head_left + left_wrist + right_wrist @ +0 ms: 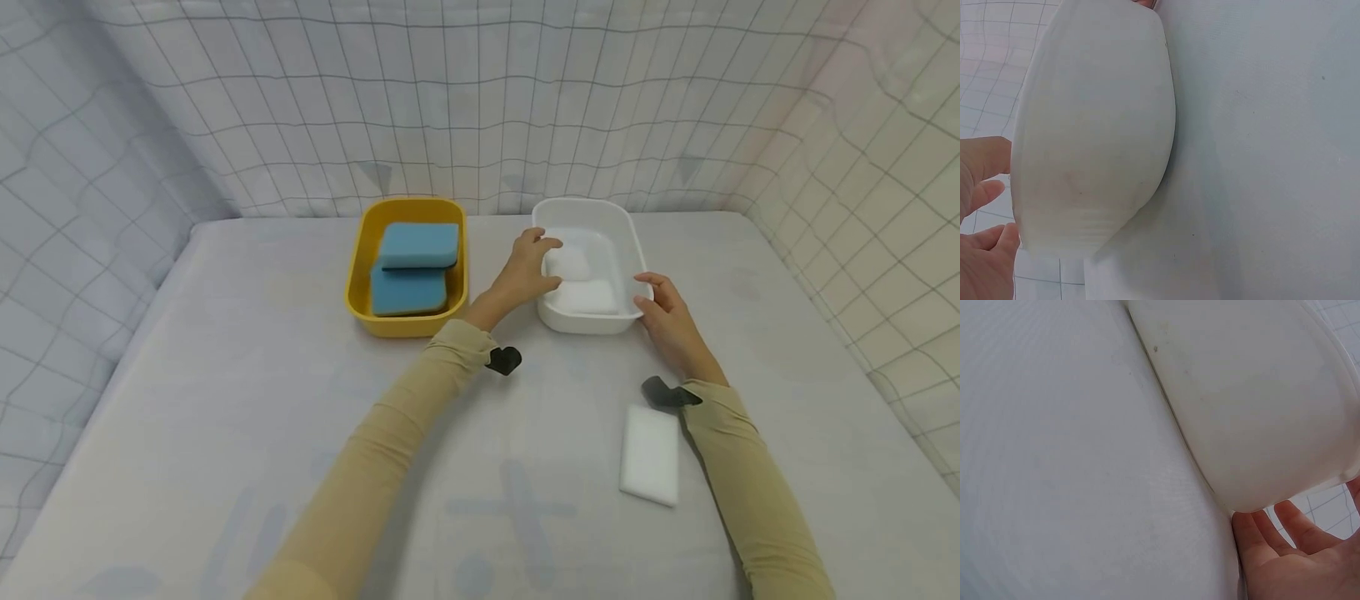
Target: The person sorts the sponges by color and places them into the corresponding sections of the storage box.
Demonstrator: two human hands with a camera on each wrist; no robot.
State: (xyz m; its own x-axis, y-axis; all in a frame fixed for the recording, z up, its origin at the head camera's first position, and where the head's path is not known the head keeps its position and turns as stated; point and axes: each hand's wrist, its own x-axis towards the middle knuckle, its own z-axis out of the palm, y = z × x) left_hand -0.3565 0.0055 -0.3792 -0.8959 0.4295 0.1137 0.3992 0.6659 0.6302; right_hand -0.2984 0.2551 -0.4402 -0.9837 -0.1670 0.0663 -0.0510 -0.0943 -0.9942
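A white plastic tub (592, 323) stands at the back of the table, with two white sponge-like blocks (585, 297) lying inside. My left hand (522, 271) reaches over its left rim, fingers spread and slightly bent above the blocks, with nothing between thumb and fingers. At the tub's right front side, my right hand (671, 325) holds the rim; in the right wrist view its fingers (1300, 528) reach round the tub's wall. Another white block (649, 455) lies flat on the table beside the right forearm.
A yellow tub (408, 327) to the left of the white one holds blue sponges (418, 244), one stacked partly over another. White cloth covers the table (247, 333). Grid-patterned curtains (450, 100) hang behind and at both sides.
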